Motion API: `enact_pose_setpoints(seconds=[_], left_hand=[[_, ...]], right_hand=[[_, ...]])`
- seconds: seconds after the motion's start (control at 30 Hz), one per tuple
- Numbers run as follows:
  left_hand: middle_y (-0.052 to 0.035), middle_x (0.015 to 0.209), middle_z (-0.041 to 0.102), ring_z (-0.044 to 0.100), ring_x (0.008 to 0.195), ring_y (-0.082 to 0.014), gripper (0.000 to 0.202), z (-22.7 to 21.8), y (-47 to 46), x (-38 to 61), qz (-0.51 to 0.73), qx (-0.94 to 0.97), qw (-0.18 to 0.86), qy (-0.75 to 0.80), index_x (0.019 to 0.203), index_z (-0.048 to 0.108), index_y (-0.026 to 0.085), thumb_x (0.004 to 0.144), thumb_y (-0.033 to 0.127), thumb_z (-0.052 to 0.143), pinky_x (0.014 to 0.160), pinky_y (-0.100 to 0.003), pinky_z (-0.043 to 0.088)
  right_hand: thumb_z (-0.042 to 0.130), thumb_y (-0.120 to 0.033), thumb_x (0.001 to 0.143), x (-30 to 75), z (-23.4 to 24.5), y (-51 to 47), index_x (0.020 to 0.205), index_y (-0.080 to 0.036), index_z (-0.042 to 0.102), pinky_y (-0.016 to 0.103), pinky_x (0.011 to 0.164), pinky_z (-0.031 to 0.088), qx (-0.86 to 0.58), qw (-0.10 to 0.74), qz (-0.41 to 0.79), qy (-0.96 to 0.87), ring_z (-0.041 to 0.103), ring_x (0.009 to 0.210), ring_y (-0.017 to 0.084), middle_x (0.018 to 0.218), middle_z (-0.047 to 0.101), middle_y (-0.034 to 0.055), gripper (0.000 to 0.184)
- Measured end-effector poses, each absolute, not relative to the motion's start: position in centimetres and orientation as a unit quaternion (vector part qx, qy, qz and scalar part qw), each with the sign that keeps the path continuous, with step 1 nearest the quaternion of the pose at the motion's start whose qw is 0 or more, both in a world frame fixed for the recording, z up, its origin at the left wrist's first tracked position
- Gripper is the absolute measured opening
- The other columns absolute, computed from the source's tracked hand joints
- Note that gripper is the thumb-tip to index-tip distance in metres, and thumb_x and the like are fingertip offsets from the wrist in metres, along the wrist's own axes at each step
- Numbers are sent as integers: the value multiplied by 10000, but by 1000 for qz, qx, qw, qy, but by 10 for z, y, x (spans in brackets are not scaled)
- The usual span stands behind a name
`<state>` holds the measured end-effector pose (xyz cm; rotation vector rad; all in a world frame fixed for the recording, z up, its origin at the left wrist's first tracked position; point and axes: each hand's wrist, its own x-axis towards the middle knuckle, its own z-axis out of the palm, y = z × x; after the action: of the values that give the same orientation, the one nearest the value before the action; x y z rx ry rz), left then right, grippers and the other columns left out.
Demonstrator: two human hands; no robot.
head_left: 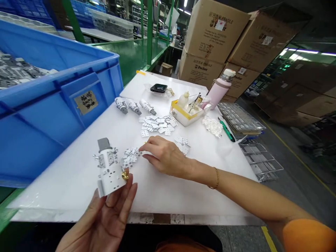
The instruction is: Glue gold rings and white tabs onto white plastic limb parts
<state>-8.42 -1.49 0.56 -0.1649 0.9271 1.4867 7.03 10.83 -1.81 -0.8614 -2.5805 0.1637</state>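
A small white snowman with a gray top hat, leaning a little to the left, and a gold bell on its side, right inside the left grip. Left hand palm up, low by the front edge of the tabletop, fingers bent up around the bottom of the snowman, the grip closed on it.

Just beside the snowman, toward the right grip, a messy little pile of white pieces. Right arm reaching in from the right side, long and low, with a gold bracelet on the wrist and an orange sleeve up by the elbow. Right hand palm down, fingers bent and close together, tips right at that little pile, but no way to tell if anything sits pinched between them.

Just past the right knuckles, a small bunch of white pieces. Farther ahead of the right grip, a bigger pile of white pieces, then three rolled white parts with gray tips. Past those, a black phone. Off to the left of both grips, a big blue plastic crate. Far ahead on the right, a pink bottle and stacked cardboard boxes.
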Motion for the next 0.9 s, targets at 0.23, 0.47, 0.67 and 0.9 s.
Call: enact_pose_setpoints(seconds=[0.23,0.47,0.67,0.9], left_hand=[[-143,1055,752,681,1009,-277,508,-2,-14,-87,654,-29,620,433,1381,505,194,931,27,341,743,-398,600],[-167,1108,731,663,1040,-316,426,0,-16,-83,646,-27,628,432,1301,586,175,935,60,400,760,-435,604],[-117,1175,710,664,1050,-300,490,6,-12,-78,651,-25,632,420,1325,570,224,903,19,427,814,-426,598],[-59,1193,697,686,1016,-242,568,16,-10,-77,649,-46,637,414,1421,439,294,915,39,454,800,-350,606]], right_hand=[[339,-39,958,54,-25,118,810,-101,622,303,601,384,-232,138,-39,-962,481,742,193,805,589,104,326],[376,-29,921,66,-27,115,840,-99,614,307,601,363,-246,123,-58,-960,475,716,187,795,582,94,261],[396,-205,990,61,-19,109,852,-105,612,323,657,407,-259,108,-21,-960,510,776,210,852,593,112,275],[470,-76,899,49,-7,109,845,-77,606,328,605,408,-312,118,68,-940,535,765,225,874,619,151,147]])
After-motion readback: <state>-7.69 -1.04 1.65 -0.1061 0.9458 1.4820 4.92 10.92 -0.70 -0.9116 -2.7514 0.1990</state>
